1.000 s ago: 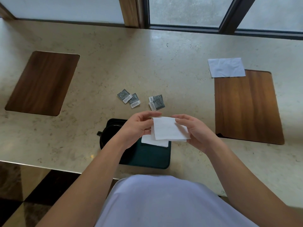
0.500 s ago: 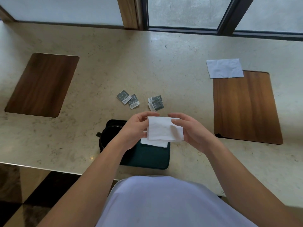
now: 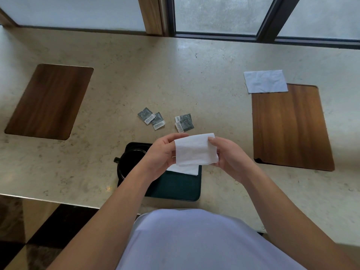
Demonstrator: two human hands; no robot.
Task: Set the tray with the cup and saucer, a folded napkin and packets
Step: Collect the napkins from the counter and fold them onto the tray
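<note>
We hold the white napkin (image 3: 195, 150) up over the dark tray (image 3: 179, 189), left hand (image 3: 159, 154) pinching its left edge, right hand (image 3: 227, 154) pinching its right edge. The napkin's lower flap hangs onto the tray. A black cup (image 3: 128, 162) sits at the tray's left end. Packets (image 3: 151, 118) lie on the counter (image 3: 116, 75) just beyond the tray, unplaced.

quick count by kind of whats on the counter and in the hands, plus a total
napkins: 3 — one held by left hand and right hand, one on the tray, one far right
packets: 4
wooden boards: 2
tray: 1
cup: 1
total: 11
</note>
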